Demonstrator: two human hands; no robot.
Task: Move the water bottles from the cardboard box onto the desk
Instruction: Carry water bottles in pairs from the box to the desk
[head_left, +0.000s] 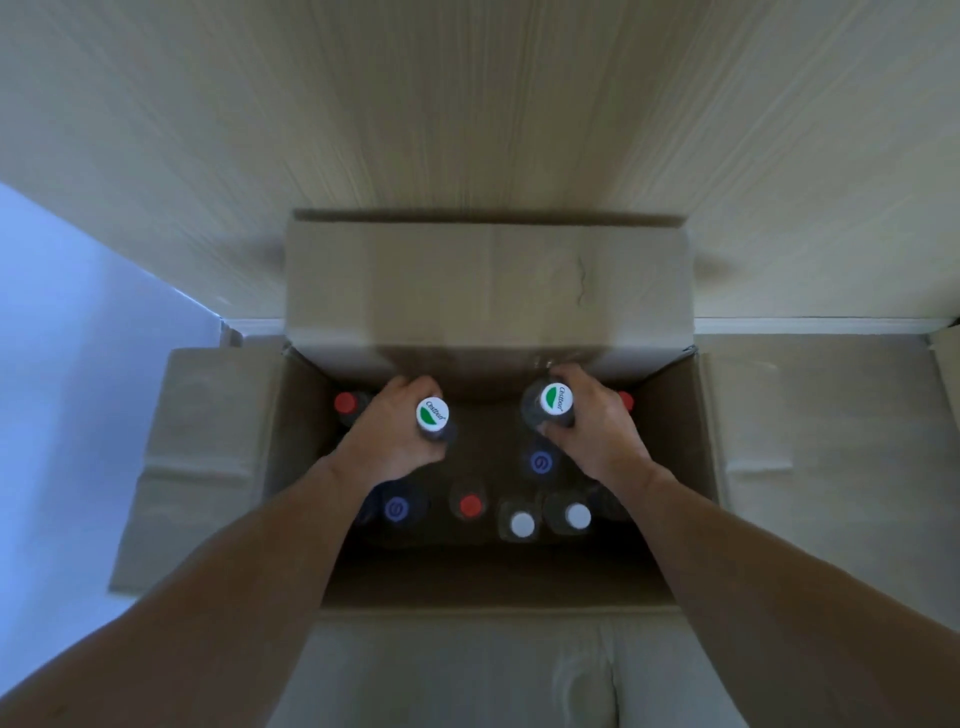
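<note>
Your two green-and-white-capped bottles, one (432, 414) in your left hand (396, 431) and the other (556, 400) in your right hand (592, 426), stand inside the cardboard box (488, 577), near its far wall. Nearer you than both hands stand a red-capped bottle (470, 505), two white-capped bottles (522, 524) and blue-capped ones (396, 509). The upright far flap (488, 280) rises just beyond your knuckles. Each hand's fingers curl round its bottle's neck.

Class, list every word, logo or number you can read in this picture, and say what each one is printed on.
"Cestbon", roughly; blurred: white cap with green leaf, bottle in left hand.
Same word: white cap, bottle in right hand.
Blue caps: a swirl mark, no readable text.
Cardboard box: no print visible.
</note>
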